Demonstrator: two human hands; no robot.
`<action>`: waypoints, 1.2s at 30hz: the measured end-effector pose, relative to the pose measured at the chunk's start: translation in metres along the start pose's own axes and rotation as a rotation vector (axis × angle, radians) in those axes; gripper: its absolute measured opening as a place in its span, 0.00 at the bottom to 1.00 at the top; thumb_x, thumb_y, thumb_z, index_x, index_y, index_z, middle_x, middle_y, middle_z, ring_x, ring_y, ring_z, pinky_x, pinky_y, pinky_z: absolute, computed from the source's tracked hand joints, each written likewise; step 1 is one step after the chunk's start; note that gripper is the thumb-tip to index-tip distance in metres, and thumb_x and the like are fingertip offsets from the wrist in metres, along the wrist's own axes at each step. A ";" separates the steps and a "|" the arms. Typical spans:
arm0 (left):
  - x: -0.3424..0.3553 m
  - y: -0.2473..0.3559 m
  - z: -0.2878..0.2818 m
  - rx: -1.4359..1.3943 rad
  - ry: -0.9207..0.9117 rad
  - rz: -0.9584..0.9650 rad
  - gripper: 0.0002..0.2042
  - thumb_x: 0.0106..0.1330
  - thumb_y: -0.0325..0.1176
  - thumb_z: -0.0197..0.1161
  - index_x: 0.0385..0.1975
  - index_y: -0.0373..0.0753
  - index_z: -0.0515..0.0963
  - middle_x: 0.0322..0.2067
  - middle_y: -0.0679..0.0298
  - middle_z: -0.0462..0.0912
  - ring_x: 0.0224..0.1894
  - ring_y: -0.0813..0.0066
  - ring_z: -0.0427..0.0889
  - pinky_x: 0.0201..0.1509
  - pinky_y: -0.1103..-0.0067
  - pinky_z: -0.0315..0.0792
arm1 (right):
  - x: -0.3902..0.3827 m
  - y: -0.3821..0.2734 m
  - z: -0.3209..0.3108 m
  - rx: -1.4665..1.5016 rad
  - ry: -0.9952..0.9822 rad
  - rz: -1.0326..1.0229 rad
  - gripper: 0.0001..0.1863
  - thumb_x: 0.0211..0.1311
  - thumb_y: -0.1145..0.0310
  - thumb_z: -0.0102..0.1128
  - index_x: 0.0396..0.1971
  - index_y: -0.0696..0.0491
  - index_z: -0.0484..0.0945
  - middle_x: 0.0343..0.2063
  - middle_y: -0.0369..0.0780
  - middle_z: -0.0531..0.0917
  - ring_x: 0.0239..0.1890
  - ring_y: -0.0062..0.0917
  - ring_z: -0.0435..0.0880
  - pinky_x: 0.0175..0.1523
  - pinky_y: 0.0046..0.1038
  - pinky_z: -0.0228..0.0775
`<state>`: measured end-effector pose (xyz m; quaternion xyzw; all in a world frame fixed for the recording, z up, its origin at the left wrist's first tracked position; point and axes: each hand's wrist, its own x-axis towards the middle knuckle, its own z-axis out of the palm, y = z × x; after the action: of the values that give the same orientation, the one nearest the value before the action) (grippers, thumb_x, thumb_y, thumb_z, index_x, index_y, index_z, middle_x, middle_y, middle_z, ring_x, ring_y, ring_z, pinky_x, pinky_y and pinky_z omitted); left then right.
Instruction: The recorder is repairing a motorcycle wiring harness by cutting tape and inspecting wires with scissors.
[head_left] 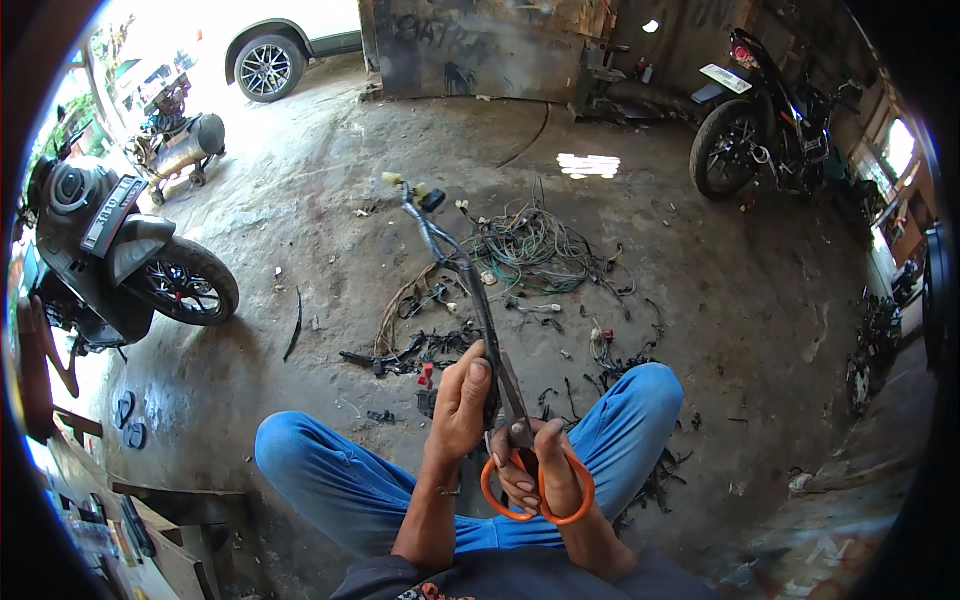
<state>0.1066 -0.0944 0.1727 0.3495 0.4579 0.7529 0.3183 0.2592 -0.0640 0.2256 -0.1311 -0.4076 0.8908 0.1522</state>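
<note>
My left hand (pixel 461 405) is closed round a black-sleeved wiring harness (pixel 478 300), its thumb pressed along it. The harness rises away from me and splits at the far end into wires with pale and black connectors (pixel 431 200). In my right hand (pixel 552 472) are scissors (pixel 567 508) with orange loop handles, fingers and thumb through the loops. The scissor blades point up and lie right beside the harness; whether they touch it I cannot tell. Both hands are between my bent knees. Beyond them a tangled heap of thin wires (pixel 530 250) lies on the floor.
Loose black connectors and wire scraps (pixel 440 345) are strewn round the heap. A scooter (pixel 130 260) stands at left, with sandals (pixel 130 420) nearby and an air compressor (pixel 185 145) behind. A motorcycle (pixel 760 130) is at far right, a white car (pixel 290 45) at the back. A wooden bench (pixel 170 500) is lower left.
</note>
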 end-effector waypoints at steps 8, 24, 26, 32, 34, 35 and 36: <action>-0.010 0.006 0.014 -0.122 -0.042 -0.099 0.25 0.77 0.54 0.50 0.52 0.34 0.72 0.35 0.67 0.79 0.34 0.82 0.84 0.34 0.86 0.78 | -0.002 0.015 0.015 0.134 0.093 -0.062 0.38 0.70 0.31 0.40 0.33 0.58 0.72 0.11 0.29 0.63 0.08 0.11 0.59 0.13 0.15 0.52; -0.007 -0.001 0.009 -0.024 -0.095 -0.096 0.27 0.78 0.51 0.49 0.58 0.29 0.70 0.36 0.63 0.81 0.38 0.77 0.85 0.39 0.83 0.80 | 0.008 -0.001 0.007 0.294 0.049 -0.071 0.40 0.71 0.30 0.30 0.28 0.57 0.70 0.08 0.28 0.59 0.04 0.10 0.55 0.07 0.15 0.50; -0.006 0.006 0.014 -0.034 -0.105 -0.119 0.27 0.78 0.51 0.49 0.59 0.29 0.70 0.36 0.64 0.80 0.39 0.77 0.85 0.40 0.83 0.80 | 0.007 -0.004 0.002 0.232 0.022 -0.024 0.40 0.68 0.27 0.33 0.29 0.55 0.70 0.09 0.28 0.60 0.06 0.10 0.55 0.10 0.15 0.48; 0.000 0.024 0.020 0.012 -0.131 0.035 0.25 0.80 0.48 0.45 0.53 0.27 0.73 0.22 0.70 0.76 0.22 0.87 0.68 0.25 0.83 0.61 | 0.010 -0.015 -0.006 0.112 0.024 -0.016 0.39 0.68 0.28 0.38 0.28 0.56 0.71 0.09 0.28 0.62 0.06 0.10 0.56 0.09 0.15 0.48; -0.001 0.021 0.016 0.075 -0.144 0.079 0.25 0.80 0.48 0.46 0.52 0.28 0.74 0.22 0.71 0.76 0.22 0.86 0.68 0.25 0.83 0.61 | 0.007 -0.017 -0.005 0.106 0.033 -0.005 0.39 0.68 0.28 0.38 0.28 0.56 0.71 0.09 0.28 0.62 0.06 0.10 0.56 0.09 0.15 0.49; 0.000 0.022 0.017 0.076 -0.144 0.080 0.25 0.80 0.48 0.46 0.52 0.28 0.74 0.22 0.71 0.76 0.22 0.86 0.68 0.25 0.83 0.61 | 0.006 -0.018 -0.004 0.099 0.041 0.008 0.39 0.69 0.29 0.37 0.28 0.56 0.71 0.09 0.28 0.61 0.05 0.10 0.56 0.09 0.15 0.49; 0.001 0.024 0.020 0.111 -0.137 0.108 0.24 0.80 0.48 0.46 0.52 0.27 0.73 0.21 0.70 0.75 0.22 0.86 0.68 0.25 0.83 0.61 | 0.006 -0.018 -0.004 0.099 0.040 0.008 0.39 0.69 0.29 0.37 0.28 0.56 0.71 0.09 0.28 0.61 0.05 0.10 0.56 0.09 0.15 0.49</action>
<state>0.1186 -0.0937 0.2010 0.4414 0.4564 0.7170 0.2878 0.2584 -0.0475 0.2364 -0.1428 -0.3593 0.9077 0.1632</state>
